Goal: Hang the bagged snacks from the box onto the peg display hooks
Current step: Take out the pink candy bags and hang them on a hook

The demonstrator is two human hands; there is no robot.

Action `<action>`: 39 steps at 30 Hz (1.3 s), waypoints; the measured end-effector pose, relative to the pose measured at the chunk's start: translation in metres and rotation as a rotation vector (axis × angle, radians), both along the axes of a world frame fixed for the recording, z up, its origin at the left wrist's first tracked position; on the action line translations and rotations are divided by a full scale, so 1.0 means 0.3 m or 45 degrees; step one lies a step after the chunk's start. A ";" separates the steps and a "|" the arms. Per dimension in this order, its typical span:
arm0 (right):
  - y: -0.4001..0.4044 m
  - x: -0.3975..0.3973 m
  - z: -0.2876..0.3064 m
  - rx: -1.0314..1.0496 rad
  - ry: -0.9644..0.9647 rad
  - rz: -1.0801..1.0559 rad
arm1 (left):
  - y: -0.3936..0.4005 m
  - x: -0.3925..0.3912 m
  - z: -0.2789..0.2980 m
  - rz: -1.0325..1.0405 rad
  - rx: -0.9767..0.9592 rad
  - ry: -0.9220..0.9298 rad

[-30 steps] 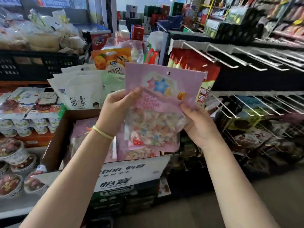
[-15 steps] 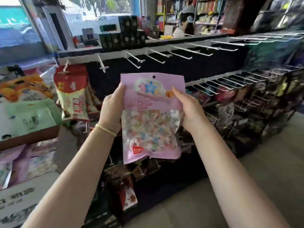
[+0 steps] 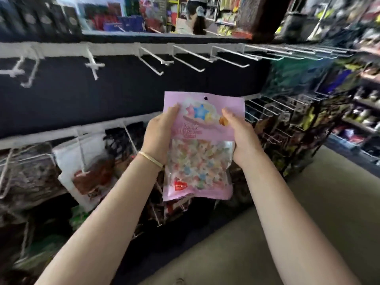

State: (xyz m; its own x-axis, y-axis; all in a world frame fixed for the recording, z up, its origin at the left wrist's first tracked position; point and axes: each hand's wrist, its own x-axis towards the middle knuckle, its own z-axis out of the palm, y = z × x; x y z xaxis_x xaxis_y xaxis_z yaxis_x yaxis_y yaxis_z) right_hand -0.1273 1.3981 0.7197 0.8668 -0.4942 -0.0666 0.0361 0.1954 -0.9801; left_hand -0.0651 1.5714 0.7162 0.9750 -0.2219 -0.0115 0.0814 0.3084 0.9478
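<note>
Snack bag (image 3: 202, 145), pink, light and crinkly-soft by its look, is pinched at both upper edges by left hand (image 3: 159, 136) and right hand (image 3: 239, 138), held below the empty peg hooks (image 3: 185, 58), best steadied near its punched hole (image 3: 205, 98).

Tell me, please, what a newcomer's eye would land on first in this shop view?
First, the pink candy bag at centre, held upright by the left hand and right hand, one on each side edge. Above it runs a row of bare white peg hooks on a dark panel, and lower left a white snack bag hangs among blurred packets.
</note>
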 end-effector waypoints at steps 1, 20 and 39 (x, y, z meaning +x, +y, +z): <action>-0.069 0.032 0.003 -0.017 0.015 -0.004 | -0.075 0.033 -0.003 -0.043 -0.005 0.015; -1.565 0.475 0.051 -0.038 -0.120 -0.041 | -1.558 0.401 0.081 -0.020 0.015 -0.120; -2.054 0.781 0.143 0.012 -0.137 0.212 | -2.061 0.568 0.153 0.353 -0.069 -0.055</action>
State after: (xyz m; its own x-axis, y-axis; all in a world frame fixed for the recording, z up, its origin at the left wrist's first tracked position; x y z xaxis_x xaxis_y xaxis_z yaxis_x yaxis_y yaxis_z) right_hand 0.1068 0.7818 0.7626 0.9390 -0.3428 0.0272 0.1071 0.2165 -0.9704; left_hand 0.1053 0.9531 0.7620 0.9979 0.0539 0.0359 -0.0531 0.3633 0.9302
